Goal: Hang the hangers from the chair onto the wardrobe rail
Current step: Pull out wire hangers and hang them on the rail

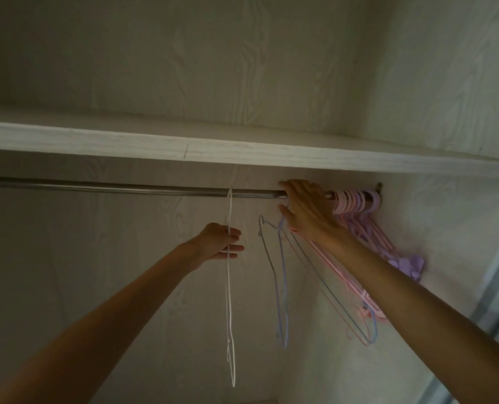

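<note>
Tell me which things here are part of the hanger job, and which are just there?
Part of the job:
- wardrobe rail
- white hanger, hooked on the rail, held by the left hand
- thin wire hangers at the right hand
- pink and purple hangers bunched at the rail's right end

Just there:
- shelf above the rail
- wardrobe back panel

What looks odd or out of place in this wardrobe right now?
Little stands out. The white hanger, held by the left hand, hangs alone mid-rail, apart from the pink and purple hangers bunched at the right end. The thin wire hangers at the right hand splay at different angles, rather untidy.
</note>
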A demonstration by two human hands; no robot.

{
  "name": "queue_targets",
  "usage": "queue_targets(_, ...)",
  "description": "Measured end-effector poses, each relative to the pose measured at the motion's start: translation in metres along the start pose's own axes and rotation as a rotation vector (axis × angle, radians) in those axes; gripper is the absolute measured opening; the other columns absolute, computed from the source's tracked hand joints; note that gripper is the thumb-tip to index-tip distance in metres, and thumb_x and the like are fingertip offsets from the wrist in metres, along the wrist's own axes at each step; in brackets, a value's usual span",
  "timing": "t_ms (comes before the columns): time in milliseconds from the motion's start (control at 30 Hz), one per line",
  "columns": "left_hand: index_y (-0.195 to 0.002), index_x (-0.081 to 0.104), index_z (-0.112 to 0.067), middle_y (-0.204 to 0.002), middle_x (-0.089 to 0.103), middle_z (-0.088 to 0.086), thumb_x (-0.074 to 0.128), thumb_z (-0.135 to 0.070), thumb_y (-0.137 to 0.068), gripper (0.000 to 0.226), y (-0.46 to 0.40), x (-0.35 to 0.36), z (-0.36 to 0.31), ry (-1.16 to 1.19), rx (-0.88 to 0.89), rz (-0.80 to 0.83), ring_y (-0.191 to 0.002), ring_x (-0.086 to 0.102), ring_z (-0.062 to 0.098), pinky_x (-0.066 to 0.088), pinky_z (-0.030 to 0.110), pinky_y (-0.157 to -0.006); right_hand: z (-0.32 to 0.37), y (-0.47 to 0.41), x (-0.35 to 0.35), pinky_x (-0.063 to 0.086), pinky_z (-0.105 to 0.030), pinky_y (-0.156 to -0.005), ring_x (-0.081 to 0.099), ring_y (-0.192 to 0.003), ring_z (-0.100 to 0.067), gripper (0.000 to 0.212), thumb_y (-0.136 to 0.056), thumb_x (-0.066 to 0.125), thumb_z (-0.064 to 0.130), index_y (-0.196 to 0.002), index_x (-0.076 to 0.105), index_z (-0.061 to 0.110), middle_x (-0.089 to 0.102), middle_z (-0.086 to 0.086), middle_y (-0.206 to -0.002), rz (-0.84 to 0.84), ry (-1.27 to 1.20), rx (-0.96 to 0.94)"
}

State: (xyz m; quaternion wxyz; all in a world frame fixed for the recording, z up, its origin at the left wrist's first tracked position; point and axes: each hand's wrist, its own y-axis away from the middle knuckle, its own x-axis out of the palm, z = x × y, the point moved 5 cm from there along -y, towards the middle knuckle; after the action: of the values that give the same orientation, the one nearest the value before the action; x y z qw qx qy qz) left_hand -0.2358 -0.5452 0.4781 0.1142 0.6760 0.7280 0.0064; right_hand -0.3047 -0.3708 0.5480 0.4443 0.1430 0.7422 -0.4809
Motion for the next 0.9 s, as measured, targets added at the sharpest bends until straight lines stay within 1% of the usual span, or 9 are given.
queue_targets(167,-0.129,0.05,0.002,-0.13,0.056,0.015,0.049,-0.001,-0.094,0.035,0.008,0.0,0.005,0.011,-0.021,0.045,-0.115,0.06,0.027,0.05,0.031,-0.086,-0.021,0.009,0.003,0.034,-0.047,-0.101,0.056,-0.111,-0.032,0.047,-0.083,0.057,0.023,-0.129,0.054,0.013,0.061,-0.012,-0.12,-0.031,0.145,-0.024)
queue_targets(300,-0.129,0.05,0.001,-0.128,0.057,0.013,0.051,-0.002,-0.093,0.036,0.013,-0.002,0.008,0.011,-0.024,0.097,-0.113,0.061,0.025,0.051,0.032,-0.088,-0.038,0.021,-0.005,0.031,-0.046,-0.104,0.056,-0.113,-0.031,0.06,-0.079,0.033,0.041,-0.125,0.058,0.011,0.062,-0.011,-0.121,-0.062,0.155,0.035)
queue_targets(367,-0.128,0.05,0.001,-0.128,0.057,0.013,0.051,-0.003,-0.093,0.035,0.015,-0.003,0.008,0.008,-0.029,0.11,-0.113,0.061,0.026,0.051,0.033,-0.087,-0.047,0.023,-0.004,0.029,-0.044,-0.105,0.055,-0.114,-0.031,0.064,-0.078,0.031,0.046,-0.124,0.059,0.012,0.062,-0.01,-0.121,-0.061,0.15,0.073)
queue_targets(533,-0.129,0.05,0.0,-0.129,0.056,0.012,0.047,-0.005,-0.095,0.034,0.02,-0.003,0.004,-0.05,-0.031,0.133,-0.114,0.06,0.026,0.05,0.032,-0.087,-0.073,0.032,-0.012,0.029,-0.047,-0.104,0.054,-0.113,-0.034,0.038,-0.078,0.064,0.015,-0.116,0.063,0.013,0.062,-0.013,-0.117,-0.137,0.226,0.154)
queue_targets(667,-0.129,0.051,-0.001,-0.13,0.057,0.012,0.048,-0.01,-0.096,0.035,0.02,-0.005,0.004,-0.097,-0.037,0.138,-0.114,0.06,0.024,0.05,0.033,-0.091,-0.088,0.038,-0.013,0.023,-0.051,-0.108,0.045,-0.125,-0.035,0.043,-0.083,0.062,0.015,-0.125,0.058,0.014,0.055,-0.016,-0.13,-0.088,0.198,0.223)
queue_targets(733,-0.128,0.052,-0.002,-0.13,0.058,0.01,0.05,-0.016,-0.096,0.036,0.019,-0.004,0.005,-0.132,-0.038,0.13,-0.115,0.059,0.022,0.048,0.034,-0.098,-0.084,0.038,-0.013,0.028,-0.05,-0.106,0.045,-0.127,-0.035,0.045,-0.086,0.055,0.025,-0.129,0.055,0.011,0.053,-0.016,-0.134,-0.096,0.172,0.234)
queue_targets(800,-0.13,0.051,-0.003,-0.132,0.056,0.008,0.049,-0.019,-0.096,0.038,0.019,0.0,0.003,-0.193,-0.033,0.125,-0.121,0.054,0.02,0.041,0.034,-0.106,-0.065,0.039,-0.017,0.042,-0.047,-0.095,0.056,-0.113,-0.035,0.046,-0.084,0.05,0.035,-0.119,0.06,0.007,0.061,-0.017,-0.121,-0.191,0.045,0.221)
queue_targets(833,-0.131,0.05,-0.003,-0.133,0.055,0.007,0.048,-0.019,-0.097,0.038,0.019,0.003,0.001,-0.221,-0.029,0.12,-0.124,0.052,0.019,0.038,0.033,-0.109,-0.052,0.04,-0.015,0.049,-0.044,-0.087,0.061,-0.102,-0.032,0.039,-0.084,0.051,0.038,-0.108,0.064,0.009,0.065,-0.016,-0.11,-0.175,-0.078,0.2)
queue_targets(900,-0.13,0.051,-0.002,-0.133,0.056,0.007,0.047,-0.019,-0.097,0.038,0.018,0.011,-0.004,-0.257,-0.019,0.106,-0.126,0.049,0.017,0.035,0.029,-0.109,-0.015,0.045,-0.001,0.053,-0.043,-0.081,0.064,-0.084,-0.024,0.036,-0.087,0.051,0.048,-0.086,0.064,0.014,0.067,-0.007,-0.091,0.203,-0.379,0.158)
